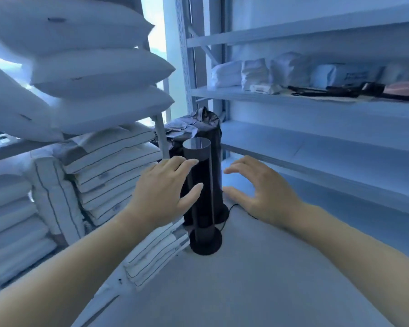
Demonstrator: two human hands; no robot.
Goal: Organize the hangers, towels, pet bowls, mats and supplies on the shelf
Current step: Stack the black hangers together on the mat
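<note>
A tall black cylinder [200,185] with a round base stands on the floor, with a second dark cylinder [214,166] right behind it. My left hand [163,192] is beside the front cylinder's left side, fingers spread and close to its surface. My right hand [255,194] hovers to the right of the cylinders, fingers spread, holding nothing. On the white shelf [293,96] at the right lie folded white towels [246,74] and black hangers [345,90].
Stacked striped cushions [104,166] fill the left, with white pillows [92,74] piled above them. A dark crumpled bag [194,123] sits behind the cylinders. A thin black cable [232,208] runs from the rear base. A lower shelf board [316,142] juts out at the right.
</note>
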